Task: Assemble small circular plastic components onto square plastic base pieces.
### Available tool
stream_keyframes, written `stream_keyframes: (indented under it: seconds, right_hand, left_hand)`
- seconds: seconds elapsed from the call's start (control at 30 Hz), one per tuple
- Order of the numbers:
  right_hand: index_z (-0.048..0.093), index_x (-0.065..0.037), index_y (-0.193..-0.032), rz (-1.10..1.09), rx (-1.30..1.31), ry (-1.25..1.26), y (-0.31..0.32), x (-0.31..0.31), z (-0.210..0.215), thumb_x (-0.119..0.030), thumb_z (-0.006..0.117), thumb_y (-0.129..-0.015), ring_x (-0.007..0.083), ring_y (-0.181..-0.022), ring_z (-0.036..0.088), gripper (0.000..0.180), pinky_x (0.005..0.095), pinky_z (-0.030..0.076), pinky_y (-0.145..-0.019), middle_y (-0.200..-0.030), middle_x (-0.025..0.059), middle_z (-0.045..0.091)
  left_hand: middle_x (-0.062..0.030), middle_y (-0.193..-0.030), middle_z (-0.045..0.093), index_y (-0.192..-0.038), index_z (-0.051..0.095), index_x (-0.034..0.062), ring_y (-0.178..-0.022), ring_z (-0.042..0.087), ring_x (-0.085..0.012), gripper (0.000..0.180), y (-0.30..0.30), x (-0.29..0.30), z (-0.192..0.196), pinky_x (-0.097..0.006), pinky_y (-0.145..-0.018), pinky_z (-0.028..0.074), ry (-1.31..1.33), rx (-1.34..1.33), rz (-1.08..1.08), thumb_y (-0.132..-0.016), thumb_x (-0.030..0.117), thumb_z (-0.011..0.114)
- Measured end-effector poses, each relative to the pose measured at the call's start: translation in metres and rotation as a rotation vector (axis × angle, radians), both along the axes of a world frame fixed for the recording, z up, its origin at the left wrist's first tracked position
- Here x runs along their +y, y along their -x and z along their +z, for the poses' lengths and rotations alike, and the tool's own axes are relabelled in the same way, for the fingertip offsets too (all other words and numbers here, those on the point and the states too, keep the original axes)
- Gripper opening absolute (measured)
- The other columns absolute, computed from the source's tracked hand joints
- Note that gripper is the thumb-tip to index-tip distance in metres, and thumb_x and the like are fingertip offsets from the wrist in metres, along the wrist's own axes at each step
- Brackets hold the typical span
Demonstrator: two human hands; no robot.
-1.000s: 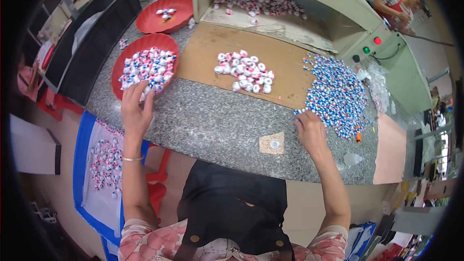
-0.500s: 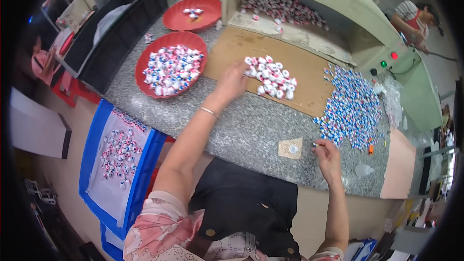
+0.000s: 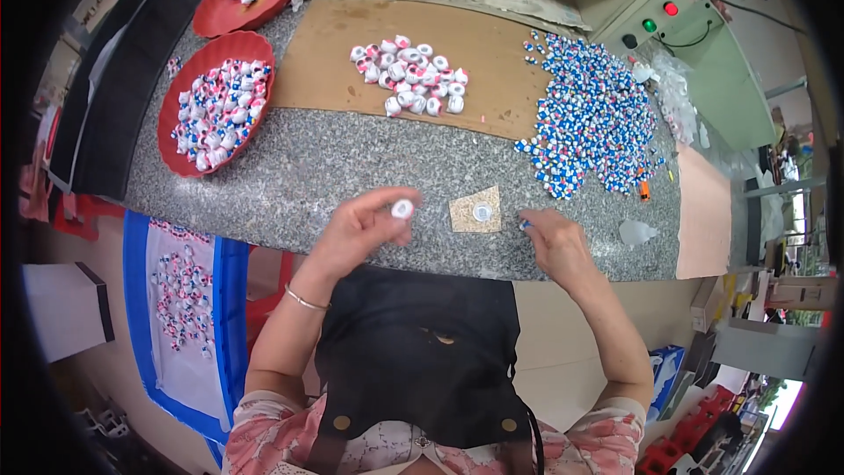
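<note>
Above the near part of the speckled stone worktop, my left hand (image 3: 362,227) pinches a small rounded white-and-pink piece (image 3: 402,209) that has an opening. To its right, my right hand (image 3: 563,248) holds a tiny blue-and-white piece (image 3: 526,224) in its fingertips. Between the hands lies a tan speckled pad (image 3: 462,213) with a small round white part (image 3: 482,210) on it. A loose heap of the white-and-pink pieces (image 3: 411,79) sits on a brown cardboard sheet (image 3: 316,48). Farther right spreads a large pile of small blue-and-white pieces (image 3: 589,114).
At the left a red bowl (image 3: 164,136) holds white, pink and blue pieces; another red bowl (image 3: 211,7) stands behind it. A black bin (image 3: 101,154) is beyond. Below is a blue crate (image 3: 138,299). A pale green cabinet (image 3: 738,88) with lit buttons stands at the back right.
My left hand has come back from the white-and-pink heap toward me with one piece from it. My right hand keeps its tiny blue-and-white piece. The view has shifted.
</note>
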State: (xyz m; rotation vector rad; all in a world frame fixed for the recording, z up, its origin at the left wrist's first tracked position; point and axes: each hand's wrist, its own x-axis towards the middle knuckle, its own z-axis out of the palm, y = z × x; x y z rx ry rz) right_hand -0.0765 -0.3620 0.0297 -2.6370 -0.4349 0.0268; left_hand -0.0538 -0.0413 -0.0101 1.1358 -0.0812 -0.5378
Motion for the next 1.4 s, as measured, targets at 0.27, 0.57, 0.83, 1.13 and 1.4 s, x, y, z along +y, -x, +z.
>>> stream_keyframes:
  seconds: [0.27, 0.57, 0.83, 1.13, 1.4]
  right_hand:
    - [0.067, -0.004, -0.104, 0.041, 0.019, 0.068, 0.001, 0.003, 0.0, 0.002, 0.065, -0.082, 0.0387, -0.079, 0.065, 0.022, 0.0442, 0.053, -0.068, -0.089, 0.0171, 0.066]
    - [0.067, -0.002, -0.101, 0.043, -0.042, 0.035, -0.009, 0.003, -0.008, 0.0, 0.066, -0.084, 0.0373, -0.078, 0.064, 0.017, 0.0441, 0.052, -0.067, -0.086, 0.0155, 0.063]
    - [0.062, 0.0, -0.096, 0.068, -0.144, 0.168, -0.014, 0.013, -0.006, -0.001, 0.063, -0.086, 0.0379, -0.077, 0.062, 0.01, 0.0454, 0.052, -0.067, -0.087, 0.0173, 0.06]
    - [0.065, -0.001, -0.093, 0.042, -0.102, 0.057, -0.018, 0.023, 0.002, -0.002, 0.065, -0.085, 0.0365, -0.072, 0.064, 0.008, 0.046, 0.051, -0.065, -0.081, 0.0166, 0.064]
    - [0.064, -0.003, -0.089, 0.226, -0.184, 0.116, -0.029, 0.054, 0.004, 0.001, 0.064, -0.082, 0.0334, -0.069, 0.064, 0.008, 0.042, 0.051, -0.06, -0.079, 0.0135, 0.061]
  left_hand:
    - [-0.0087, -0.113, 0.066, -0.129, 0.058, -0.0003, -0.085, 0.064, -0.0105, 0.037, 0.026, -0.009, 0.001, -0.024, -0.076, 0.053, 0.085, 0.023, -0.036, -0.093, 0.001, 0.063]
    - [-0.0064, -0.112, 0.065, -0.127, 0.057, -0.0004, -0.096, 0.064, -0.0106, 0.034, 0.026, -0.02, -0.006, -0.025, -0.083, 0.053, 0.133, -0.05, -0.031, -0.094, 0.0, 0.061]
    - [-0.0059, -0.11, 0.066, -0.125, 0.058, 0.0, -0.097, 0.064, -0.0105, 0.033, 0.027, -0.014, -0.004, -0.025, -0.084, 0.053, 0.13, -0.009, -0.011, -0.092, 0.0, 0.063]
    - [-0.006, -0.108, 0.067, -0.123, 0.06, -0.0006, -0.098, 0.064, -0.0107, 0.038, 0.024, -0.018, -0.011, -0.023, -0.085, 0.054, 0.095, 0.022, 0.053, -0.086, -0.006, 0.068]
    - [-0.004, -0.11, 0.058, -0.122, 0.059, -0.0028, -0.099, 0.063, -0.0106, 0.037, 0.018, -0.029, -0.001, -0.022, -0.086, 0.053, -0.075, -0.165, 0.128, -0.087, -0.007, 0.067]
